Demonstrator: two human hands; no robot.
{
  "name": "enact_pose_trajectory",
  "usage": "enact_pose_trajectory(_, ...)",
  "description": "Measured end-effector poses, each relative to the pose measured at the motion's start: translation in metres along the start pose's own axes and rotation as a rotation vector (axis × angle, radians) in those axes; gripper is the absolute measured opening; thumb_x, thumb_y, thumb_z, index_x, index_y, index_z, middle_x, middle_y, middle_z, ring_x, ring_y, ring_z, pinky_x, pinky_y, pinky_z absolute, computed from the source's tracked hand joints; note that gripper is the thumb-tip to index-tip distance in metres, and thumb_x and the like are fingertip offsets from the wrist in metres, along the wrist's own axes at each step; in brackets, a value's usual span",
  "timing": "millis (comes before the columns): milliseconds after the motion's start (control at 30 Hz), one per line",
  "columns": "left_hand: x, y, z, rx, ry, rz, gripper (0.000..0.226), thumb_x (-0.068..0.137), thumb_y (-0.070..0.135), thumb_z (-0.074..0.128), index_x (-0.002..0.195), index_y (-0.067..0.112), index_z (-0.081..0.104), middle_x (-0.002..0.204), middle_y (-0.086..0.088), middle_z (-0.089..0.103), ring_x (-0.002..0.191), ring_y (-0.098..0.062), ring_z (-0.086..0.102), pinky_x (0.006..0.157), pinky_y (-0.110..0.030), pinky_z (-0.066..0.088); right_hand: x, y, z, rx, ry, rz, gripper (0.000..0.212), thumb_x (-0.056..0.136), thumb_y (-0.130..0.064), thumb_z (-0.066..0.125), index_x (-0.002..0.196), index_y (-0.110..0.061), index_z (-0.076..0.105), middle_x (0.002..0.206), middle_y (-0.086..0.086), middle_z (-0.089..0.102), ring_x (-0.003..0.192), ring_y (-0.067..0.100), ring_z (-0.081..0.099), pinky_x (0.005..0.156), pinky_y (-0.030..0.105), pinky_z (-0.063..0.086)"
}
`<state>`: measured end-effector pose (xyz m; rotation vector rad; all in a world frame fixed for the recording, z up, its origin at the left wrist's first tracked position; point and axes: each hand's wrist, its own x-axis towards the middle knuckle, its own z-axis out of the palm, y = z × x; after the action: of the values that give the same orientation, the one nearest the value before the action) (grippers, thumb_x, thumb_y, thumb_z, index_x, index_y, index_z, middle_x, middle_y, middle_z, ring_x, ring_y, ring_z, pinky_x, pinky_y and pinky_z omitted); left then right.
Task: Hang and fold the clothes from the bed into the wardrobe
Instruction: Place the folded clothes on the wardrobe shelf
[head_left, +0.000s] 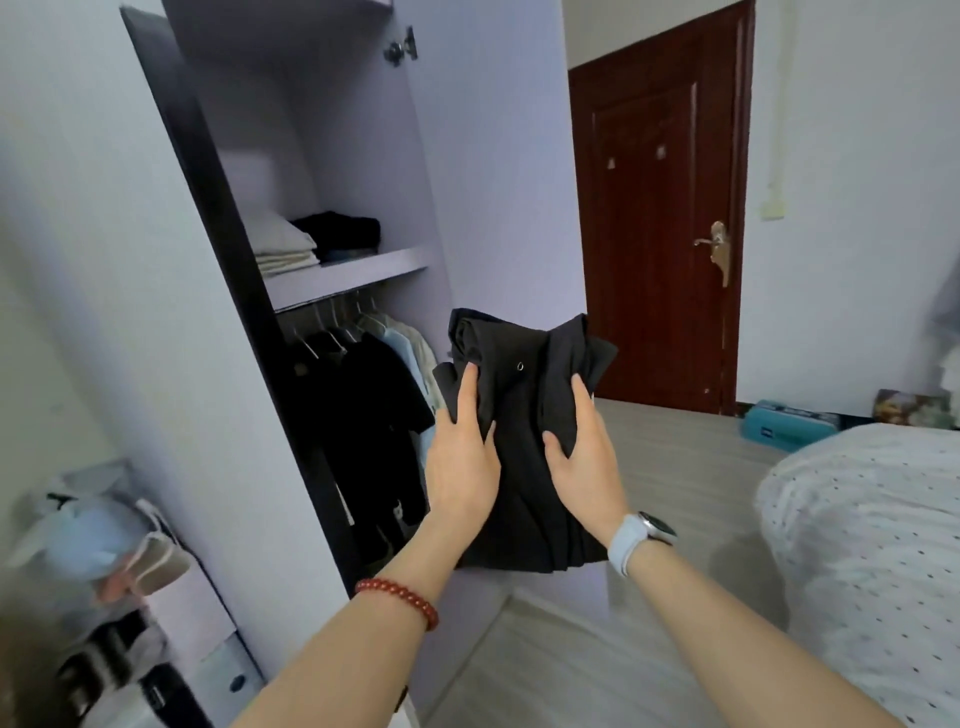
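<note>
— Now, what is being held at the centre of the frame?

— A folded black garment (524, 436) is held up in front of the open wardrobe (363, 156). It is gripped at its left edge by the left hand (460, 462) and at its right edge by the right hand (584, 457); the thumbs are pressed on the front of the cloth, and the other fingers are hidden behind it.

— How should the step be done well?

— The fold is best kept flat and supported from below until the shelf (353, 273) is reached, so that the layers are not let slip. A bare stretch of board is seen at the front right of the shelf, and the garment could be slid in there, judged from the gap.

— And what is already stored?

— On that shelf, at upper left of centre, a pale folded stack (283, 247) is set beside a dark folded pile (340, 231). Below it, dark and pale blue clothes (374, 395) are hung on hangers. The bed (872, 519) is seen at lower right.
</note>
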<state>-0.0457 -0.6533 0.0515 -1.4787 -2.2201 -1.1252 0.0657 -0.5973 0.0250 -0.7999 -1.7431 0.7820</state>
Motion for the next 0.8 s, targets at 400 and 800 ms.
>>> enact_pose_trajectory(400,0.244,-0.049,0.088,-0.12,0.228,-0.083,0.064,0.098,0.024,0.045,0.149,0.032,0.006,0.128,-0.014,0.047,0.096,-0.026,0.057,0.07,-0.023,0.036,0.277,0.069,0.089,0.006,-0.103,-0.255,0.068,0.095,-0.016,0.048,0.148,-0.031,0.008,0.14,0.005,0.038,0.122,0.026,0.044,0.099,0.03,0.036)
enact_pose_trajectory(800,0.499,-0.107,0.088,-0.007,0.55,0.018,0.064,0.097,0.022,0.047,0.149,0.031,0.011,0.119,-0.014,0.051,0.101,-0.028,0.056,0.078,-0.029,0.041,0.538,0.041,0.203,0.167,-0.135,-0.514,0.067,0.095,-0.015,0.048,0.149,-0.025,0.01,0.141,0.008,0.038,0.123,0.025,0.044,0.094,0.02,0.03)
